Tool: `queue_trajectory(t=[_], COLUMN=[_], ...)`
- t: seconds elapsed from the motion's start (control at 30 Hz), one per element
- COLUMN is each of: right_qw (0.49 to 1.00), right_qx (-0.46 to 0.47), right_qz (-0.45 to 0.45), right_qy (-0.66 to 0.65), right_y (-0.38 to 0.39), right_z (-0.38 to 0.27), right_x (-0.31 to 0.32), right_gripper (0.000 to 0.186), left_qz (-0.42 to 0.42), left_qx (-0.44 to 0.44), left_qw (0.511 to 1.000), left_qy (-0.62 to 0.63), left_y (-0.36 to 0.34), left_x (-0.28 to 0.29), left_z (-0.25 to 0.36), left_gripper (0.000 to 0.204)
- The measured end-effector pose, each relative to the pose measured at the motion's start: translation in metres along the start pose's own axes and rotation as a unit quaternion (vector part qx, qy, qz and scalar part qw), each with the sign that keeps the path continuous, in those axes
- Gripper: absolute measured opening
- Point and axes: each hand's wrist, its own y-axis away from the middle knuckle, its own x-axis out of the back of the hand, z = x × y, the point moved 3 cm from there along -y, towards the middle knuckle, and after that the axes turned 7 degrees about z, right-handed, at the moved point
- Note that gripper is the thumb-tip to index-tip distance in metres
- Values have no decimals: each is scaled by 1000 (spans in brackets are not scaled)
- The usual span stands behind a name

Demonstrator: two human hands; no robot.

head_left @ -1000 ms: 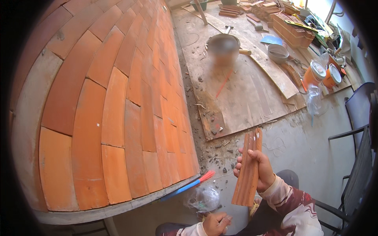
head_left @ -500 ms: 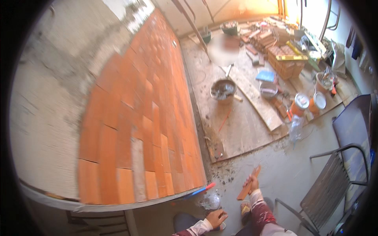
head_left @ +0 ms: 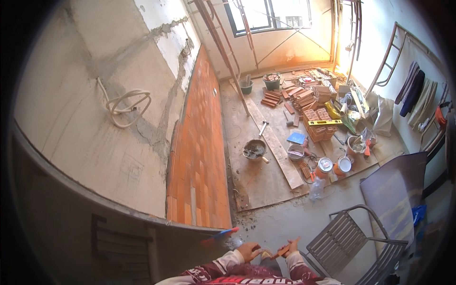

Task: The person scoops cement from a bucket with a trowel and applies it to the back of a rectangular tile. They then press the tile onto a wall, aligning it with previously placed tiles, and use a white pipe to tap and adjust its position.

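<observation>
My right hand point(head_left: 292, 246) is closed around a narrow orange-brown brick tile point(head_left: 283, 250), held low in front of my body. To its left, my left hand point(head_left: 249, 251) has its fingers loosely apart, with nothing visible in them; it does not touch the tile. Left of my left hand are a blue stick-like thing with a red end point(head_left: 223, 233) and a crumpled clear plastic bag point(head_left: 233, 243). Beyond them, long orange brick tiles point(head_left: 202, 156) cover part of the wall at left, beside bare grey plaster point(head_left: 147, 175).
A black mortar bowl point(head_left: 255, 149), a long plank point(head_left: 280, 156) and a hammer point(head_left: 262, 128) lie on the board ahead. Brick stacks point(head_left: 319, 129) carry a yellow spirit level point(head_left: 325, 122). Two orange buckets point(head_left: 324, 166) stand nearer. A dark slatted chair point(head_left: 337, 242) is close at right.
The view has tilted up and swung, showing the window and more wall. My right hand has drawn the tile closer to my body, and my two hands are nearer each other.
</observation>
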Motion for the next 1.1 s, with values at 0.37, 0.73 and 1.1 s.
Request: queue_trajectory(t=[0.37,0.73,1.1], right_qw=[979,927,881], right_qx=[165,299,268], right_qz=[-114,-222,-361], right_qy=[16,47,146], right_y=[83,151,225], right_z=[-69,-143,-181], right_x=[-123,-319,-508], right_gripper=[29,16,41], left_qz=[17,-115,3], left_qx=[47,-40,13], left_qw=[994,981,952], left_qy=[93,148,306], left_y=[-61,-291,-376], left_x=[2,56,209], left_z=[16,6,13], left_gripper=[61,86,72])
